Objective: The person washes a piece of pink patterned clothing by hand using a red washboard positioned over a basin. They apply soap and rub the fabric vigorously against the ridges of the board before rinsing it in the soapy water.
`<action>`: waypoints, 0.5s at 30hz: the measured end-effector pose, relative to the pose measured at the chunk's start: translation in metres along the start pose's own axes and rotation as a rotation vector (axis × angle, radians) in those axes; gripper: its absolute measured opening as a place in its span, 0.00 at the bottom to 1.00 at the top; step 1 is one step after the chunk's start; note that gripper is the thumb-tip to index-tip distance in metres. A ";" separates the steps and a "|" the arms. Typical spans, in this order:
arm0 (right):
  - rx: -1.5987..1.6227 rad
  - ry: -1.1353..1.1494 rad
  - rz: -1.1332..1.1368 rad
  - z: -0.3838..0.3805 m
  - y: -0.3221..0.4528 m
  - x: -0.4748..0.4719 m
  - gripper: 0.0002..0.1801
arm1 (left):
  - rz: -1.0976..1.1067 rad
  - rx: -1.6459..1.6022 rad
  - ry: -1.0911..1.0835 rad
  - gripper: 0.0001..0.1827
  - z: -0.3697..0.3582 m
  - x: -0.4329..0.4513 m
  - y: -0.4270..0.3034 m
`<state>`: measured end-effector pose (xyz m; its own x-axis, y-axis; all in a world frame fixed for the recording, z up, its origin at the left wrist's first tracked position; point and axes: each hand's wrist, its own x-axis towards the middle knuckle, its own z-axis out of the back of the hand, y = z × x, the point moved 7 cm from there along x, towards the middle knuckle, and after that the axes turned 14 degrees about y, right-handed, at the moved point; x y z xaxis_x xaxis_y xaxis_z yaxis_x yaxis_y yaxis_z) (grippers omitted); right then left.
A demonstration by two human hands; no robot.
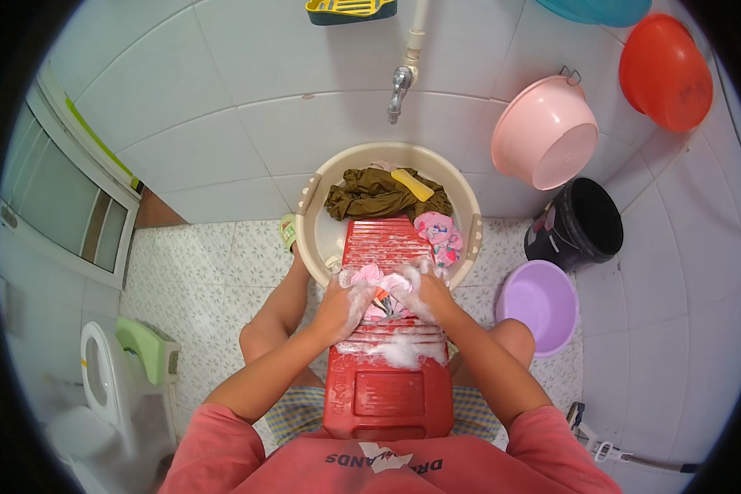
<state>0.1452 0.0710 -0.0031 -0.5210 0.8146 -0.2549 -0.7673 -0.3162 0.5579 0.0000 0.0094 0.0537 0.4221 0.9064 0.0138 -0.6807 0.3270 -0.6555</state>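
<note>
A red plastic washboard (390, 395) leans from my lap into a cream plastic washtub (321, 244). On its ridges lies a soapy pink garment (376, 302) with a dark and orange print. My left hand (349, 305) grips the garment's left side, and my right hand (425, 293) grips its right side; thick suds coat both. White foam (407, 349) lies on the board below my hands. Inside the tub, an olive-brown cloth (370, 192) is bunched at the back with a yellow scrubbing brush (412, 185) on it. A pink patterned cloth (439, 234) sits right of the board.
A metal tap (399, 92) juts from the tiled wall behind the tub. At right stand a black bucket (583, 222) and a purple basin (540, 309); pink (546, 133) and red basins (667, 74) hang above. A toilet (114, 401) and green stool (145, 351) are at left.
</note>
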 end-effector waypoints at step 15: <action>0.163 -0.277 0.193 0.018 0.014 -0.026 0.24 | 0.192 0.010 -0.056 0.13 -0.007 -0.004 0.014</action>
<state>0.1546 0.0545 0.0253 -0.5125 0.8551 0.0782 -0.5836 -0.4136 0.6988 -0.0075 0.0084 0.0389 0.2501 0.9658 -0.0688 -0.7514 0.1488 -0.6428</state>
